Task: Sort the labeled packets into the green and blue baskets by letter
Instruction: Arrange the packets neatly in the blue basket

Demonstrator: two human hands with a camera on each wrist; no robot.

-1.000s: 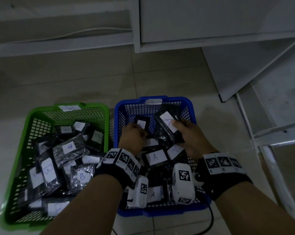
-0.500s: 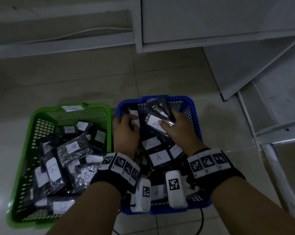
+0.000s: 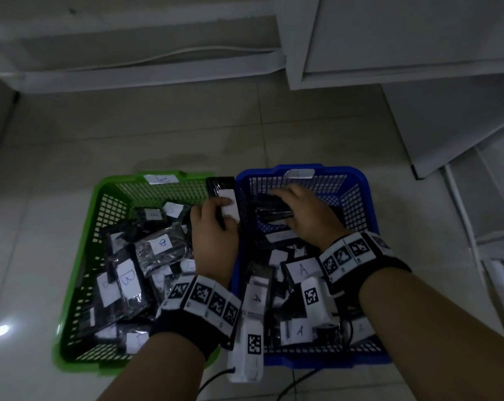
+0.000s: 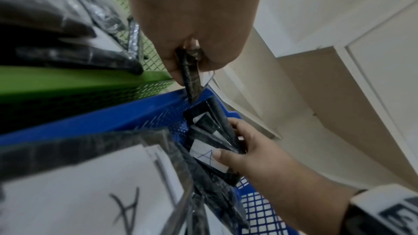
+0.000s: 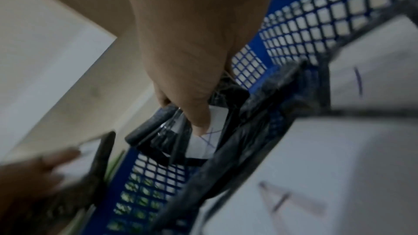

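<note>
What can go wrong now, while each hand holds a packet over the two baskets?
1. The left hand holds its packet above the border between the green basket and the blue basket. Its label looks blank in the head view, so it may be missorted.
2. The right hand holds an A packet with others; one may slip.

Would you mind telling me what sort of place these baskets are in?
Probably an indoor storeroom or utility corner, though that is a guess. The green basket and blue basket sit directly on a glossy tiled floor, in front of white cabinets, with white panels leaning beside them.
</note>
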